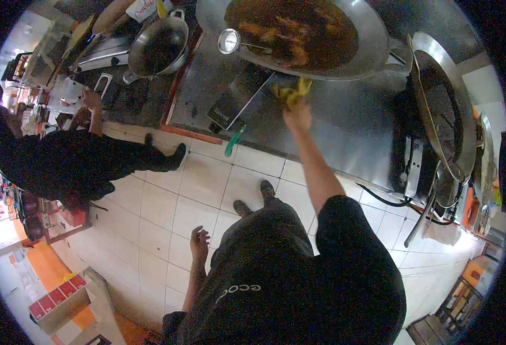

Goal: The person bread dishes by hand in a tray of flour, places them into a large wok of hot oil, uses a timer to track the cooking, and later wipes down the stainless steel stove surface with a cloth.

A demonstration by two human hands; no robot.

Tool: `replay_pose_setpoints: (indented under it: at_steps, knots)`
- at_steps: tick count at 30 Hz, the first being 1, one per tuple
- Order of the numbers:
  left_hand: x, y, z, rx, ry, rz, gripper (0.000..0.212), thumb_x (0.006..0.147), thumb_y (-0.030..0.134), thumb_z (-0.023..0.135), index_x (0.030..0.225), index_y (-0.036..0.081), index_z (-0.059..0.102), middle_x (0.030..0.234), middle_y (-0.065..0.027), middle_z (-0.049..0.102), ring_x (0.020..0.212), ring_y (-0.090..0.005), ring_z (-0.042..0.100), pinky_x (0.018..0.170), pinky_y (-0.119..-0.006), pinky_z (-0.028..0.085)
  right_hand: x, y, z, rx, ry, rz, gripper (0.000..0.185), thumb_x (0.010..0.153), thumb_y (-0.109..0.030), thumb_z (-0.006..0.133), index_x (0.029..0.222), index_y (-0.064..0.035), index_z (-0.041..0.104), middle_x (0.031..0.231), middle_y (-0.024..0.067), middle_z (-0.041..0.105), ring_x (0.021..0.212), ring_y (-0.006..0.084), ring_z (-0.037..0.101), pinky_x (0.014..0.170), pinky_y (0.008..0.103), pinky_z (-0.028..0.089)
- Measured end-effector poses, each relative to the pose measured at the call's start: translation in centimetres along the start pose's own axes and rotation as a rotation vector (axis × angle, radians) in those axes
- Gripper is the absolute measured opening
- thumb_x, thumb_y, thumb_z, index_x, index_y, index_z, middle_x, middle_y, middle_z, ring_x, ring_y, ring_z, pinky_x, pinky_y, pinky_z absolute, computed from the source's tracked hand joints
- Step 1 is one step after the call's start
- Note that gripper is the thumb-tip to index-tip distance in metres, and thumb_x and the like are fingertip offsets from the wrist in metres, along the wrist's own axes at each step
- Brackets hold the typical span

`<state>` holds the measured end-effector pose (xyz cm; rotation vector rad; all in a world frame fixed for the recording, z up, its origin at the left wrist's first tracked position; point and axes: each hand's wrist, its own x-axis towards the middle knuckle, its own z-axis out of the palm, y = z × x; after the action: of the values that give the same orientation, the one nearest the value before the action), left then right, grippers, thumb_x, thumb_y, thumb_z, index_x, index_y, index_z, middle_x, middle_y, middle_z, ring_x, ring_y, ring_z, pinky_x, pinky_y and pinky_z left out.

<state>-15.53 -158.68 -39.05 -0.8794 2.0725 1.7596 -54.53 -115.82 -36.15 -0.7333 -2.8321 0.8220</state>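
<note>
A yellow cloth is bunched in my right hand, over the steel worktop just below the rim of a large wide pan. Brown liquid and fried-looking pieces of food fill the pan's middle, and a dial thermometer sits at its left rim. A flat dark device lies on the worktop to the left of the cloth, with a green strap or handle at the edge. Low beside my body hangs my left hand, empty, its fingers apart and slightly curled.
A co-worker in dark clothes stands at the left, near a smaller metal pan. Another large pan stands tilted at the right, above a black hose. White floor tiles run below the worktop.
</note>
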Motion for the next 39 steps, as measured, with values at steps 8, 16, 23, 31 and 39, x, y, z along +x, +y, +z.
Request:
replay_pose_setpoints:
  at_steps: [8, 16, 23, 31, 39]
  knots:
    - [-1.5, -0.2, 0.2, 0.060, 0.115, -0.122, 0.030, 0.095, 0.025, 0.055, 0.122, 0.010, 0.053, 0.091, -0.0074, 0.063, 0.077, -0.0146, 0.061, 0.063, -0.028, 0.049, 2.2, -3.6, -2.8, 0.505, -0.693, -0.242, 0.057, 0.088, -0.031, 0.061, 0.137, -0.0078, 0.044, 0.115, 0.0235, 0.062, 0.085, 0.0367, 0.067, 0.072, 0.0420, 0.055]
    - [-0.3, 1.3, 1.0, -0.028, 0.046, -0.077, 0.031, 0.095, 0.026, 0.055, 0.122, 0.011, 0.053, 0.092, -0.0054, 0.063, 0.076, -0.0132, 0.060, 0.060, -0.026, 0.047, 3.4, -3.8, 0.8, 0.288, -0.353, -0.128, 0.053, 0.088, -0.024, 0.056, 0.136, -0.0031, 0.045, 0.132, 0.0234, 0.052, 0.123, 0.0356, 0.050, 0.101, 0.0426, 0.040]
    - [-0.5, 4.6, 2.7, 0.083, -0.026, 0.114, 0.032, 0.096, 0.028, 0.052, 0.123, 0.010, 0.052, 0.093, -0.0059, 0.063, 0.079, -0.0141, 0.061, 0.062, -0.027, 0.048, 2.4, -7.1, -3.3, 0.389, -0.434, 0.245, 0.049, 0.087, -0.023, 0.057, 0.132, -0.0039, 0.048, 0.118, 0.0200, 0.062, 0.114, 0.0318, 0.057, 0.094, 0.0405, 0.046]
    - [0.5, 5.0, 3.4, 0.166, -0.033, 0.117, 0.031, 0.099, 0.026, 0.049, 0.123, 0.008, 0.051, 0.094, -0.0068, 0.063, 0.079, -0.0155, 0.062, 0.064, -0.028, 0.049, 2.6, 2.7, -6.3, 0.537, -0.336, -0.102, 0.048, 0.085, -0.032, 0.060, 0.128, -0.0107, 0.055, 0.100, 0.0135, 0.070, 0.095, 0.0279, 0.066, 0.086, 0.0415, 0.051]
    - [1.4, 7.4, 5.1, 0.255, -0.011, 0.180, 0.041, 0.093, 0.033, 0.056, 0.125, 0.008, 0.050, 0.095, -0.0053, 0.060, 0.085, -0.0159, 0.058, 0.073, -0.031, 0.048, -6.6, -0.9, -11.8, 0.237, -1.004, -0.738, 0.040, 0.087, -0.021, 0.054, 0.127, -0.0148, 0.058, 0.102, 0.0113, 0.069, 0.091, 0.0310, 0.066, 0.086, 0.0421, 0.052]
